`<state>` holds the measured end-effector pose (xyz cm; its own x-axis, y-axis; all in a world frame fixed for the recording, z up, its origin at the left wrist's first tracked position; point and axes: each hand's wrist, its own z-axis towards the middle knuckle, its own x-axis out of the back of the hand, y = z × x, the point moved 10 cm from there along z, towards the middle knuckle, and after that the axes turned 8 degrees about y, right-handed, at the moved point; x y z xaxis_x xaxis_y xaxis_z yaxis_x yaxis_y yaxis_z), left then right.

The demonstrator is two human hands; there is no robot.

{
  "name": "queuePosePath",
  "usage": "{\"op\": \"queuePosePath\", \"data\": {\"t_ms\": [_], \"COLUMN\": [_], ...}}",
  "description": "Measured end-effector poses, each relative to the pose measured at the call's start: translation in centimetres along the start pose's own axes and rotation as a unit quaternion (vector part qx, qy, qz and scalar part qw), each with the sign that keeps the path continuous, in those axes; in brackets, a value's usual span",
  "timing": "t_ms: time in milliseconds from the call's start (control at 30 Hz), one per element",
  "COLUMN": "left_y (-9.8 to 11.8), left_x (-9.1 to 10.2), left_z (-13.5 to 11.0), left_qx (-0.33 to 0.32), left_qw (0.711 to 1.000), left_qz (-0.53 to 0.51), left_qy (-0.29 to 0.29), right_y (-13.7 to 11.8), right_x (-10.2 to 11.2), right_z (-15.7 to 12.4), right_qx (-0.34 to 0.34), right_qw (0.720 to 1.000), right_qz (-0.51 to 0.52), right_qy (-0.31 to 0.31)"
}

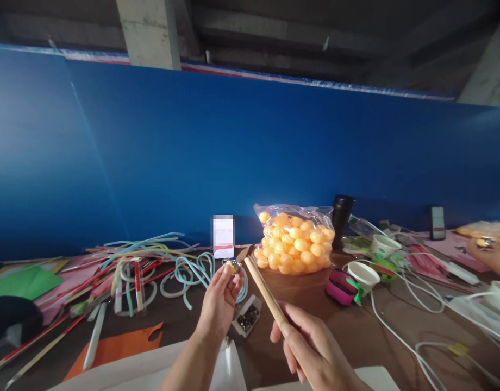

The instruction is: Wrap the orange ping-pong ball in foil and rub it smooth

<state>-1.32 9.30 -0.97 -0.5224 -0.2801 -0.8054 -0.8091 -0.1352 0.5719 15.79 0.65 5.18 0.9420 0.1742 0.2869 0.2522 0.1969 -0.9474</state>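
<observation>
My left hand [223, 290] pinches a small ball [232, 265], yellowish with shiny dark metal on its surface, between thumb and fingertips. My right hand [311, 345] is wrapped round a long wooden stick [268, 296], which slants up and left. Its far end is close to the ball, by a small pointed brown piece [243, 254]; whether that piece is joined to the stick I cannot tell. Below the ball, a small open box [247, 319] holds many small shiny metal pieces. Behind my hands stands a clear bag of orange balls [294, 241].
Coloured tubes and sticks [139, 266] lie heaped at left, near orange paper [115, 347]. White cables [421, 312], paper cups [363, 274] and a magenta pouch [341, 287] are at right. Another person's hand [494, 255] holds a shiny ball at far right. A blue panel [242, 141] stands behind.
</observation>
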Motion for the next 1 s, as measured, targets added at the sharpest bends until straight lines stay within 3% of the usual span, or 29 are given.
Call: {"op": "queuePosePath", "data": {"t_ms": [1000], "left_y": [0.9], "left_x": [-0.4], "left_z": [-0.4], "left_qx": [-0.052], "left_qw": [0.996], "left_qz": [0.077], "left_qy": [0.012], "right_y": [1.6], "right_x": [-0.4], "right_z": [0.6], "right_qx": [-0.014], "right_qw": [0.999], "right_qz": [-0.011], "right_qy": [-0.029]}}
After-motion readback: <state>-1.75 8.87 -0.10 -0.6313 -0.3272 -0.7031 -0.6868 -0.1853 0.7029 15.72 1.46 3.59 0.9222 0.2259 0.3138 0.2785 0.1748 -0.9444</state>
